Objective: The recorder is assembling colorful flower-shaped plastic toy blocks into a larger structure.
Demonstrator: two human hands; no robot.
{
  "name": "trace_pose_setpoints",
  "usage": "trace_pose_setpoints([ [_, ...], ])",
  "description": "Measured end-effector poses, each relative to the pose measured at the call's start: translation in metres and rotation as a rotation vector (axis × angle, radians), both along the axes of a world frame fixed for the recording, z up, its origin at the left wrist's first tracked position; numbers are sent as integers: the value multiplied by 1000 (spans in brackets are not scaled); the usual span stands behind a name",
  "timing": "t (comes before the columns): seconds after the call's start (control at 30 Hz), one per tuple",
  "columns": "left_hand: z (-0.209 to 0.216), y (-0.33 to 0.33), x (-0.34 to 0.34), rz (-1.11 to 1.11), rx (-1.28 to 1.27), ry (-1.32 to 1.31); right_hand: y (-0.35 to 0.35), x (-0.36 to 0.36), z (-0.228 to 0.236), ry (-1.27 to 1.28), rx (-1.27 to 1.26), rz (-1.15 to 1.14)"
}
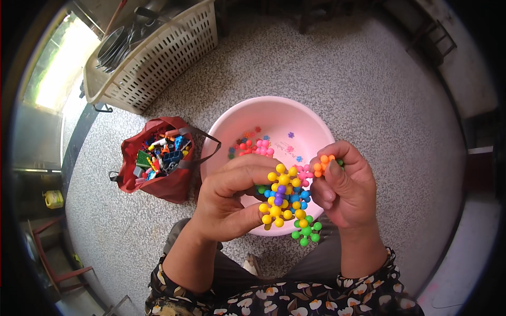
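My left hand is closed on a cluster of joined snowflake-shaped toy pieces in yellow, blue, purple, green and pink, held above the basin. Between the thumb and fingers of my right hand sits an orange snowflake piece, with a bit of green showing behind it. It is close to the pink piece on the cluster's right side; whether they touch I cannot tell. Beneath both hands stands a pink plastic basin. Red and pink snowflake pieces lie inside, partly hidden by my left hand.
A red bag with grey handles, full of mixed building bricks, stands left of the basin. Farther back is a white slotted plastic basket holding dark metal items. A yellow bottle and a reddish chair frame are at far left.
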State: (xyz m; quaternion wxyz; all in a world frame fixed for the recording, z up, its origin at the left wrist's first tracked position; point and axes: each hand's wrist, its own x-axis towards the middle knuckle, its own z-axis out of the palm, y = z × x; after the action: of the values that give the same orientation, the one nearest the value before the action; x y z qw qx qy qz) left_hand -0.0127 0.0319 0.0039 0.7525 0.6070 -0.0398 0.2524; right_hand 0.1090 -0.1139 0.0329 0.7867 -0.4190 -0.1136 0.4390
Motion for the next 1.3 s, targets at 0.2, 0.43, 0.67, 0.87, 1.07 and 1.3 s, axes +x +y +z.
trace_pose_setpoints([
  [0.2, 0, 4, 0, 9, 144, 40, -2, -1, -3, -83, 42, 8],
  [0.43, 2, 0, 3, 36, 111, 27, 1, -6, 10, -40, -21, -32],
  [0.67, 2, 1, 2, -24, 93, 50, -8, -1, 4, -120, 44, 35],
  [0.87, 1, 1, 1, -99, -17, 59, -10, -1, 6, -135, -7, 34],
  [1.07, -3, 5, 2, -172, -15, 62, -14, -2, 11, -285, -90, 29],
  [1.3, -6, 2, 4, -143, 38, 77, -16, -5, 13, -678, -165, -18],
])
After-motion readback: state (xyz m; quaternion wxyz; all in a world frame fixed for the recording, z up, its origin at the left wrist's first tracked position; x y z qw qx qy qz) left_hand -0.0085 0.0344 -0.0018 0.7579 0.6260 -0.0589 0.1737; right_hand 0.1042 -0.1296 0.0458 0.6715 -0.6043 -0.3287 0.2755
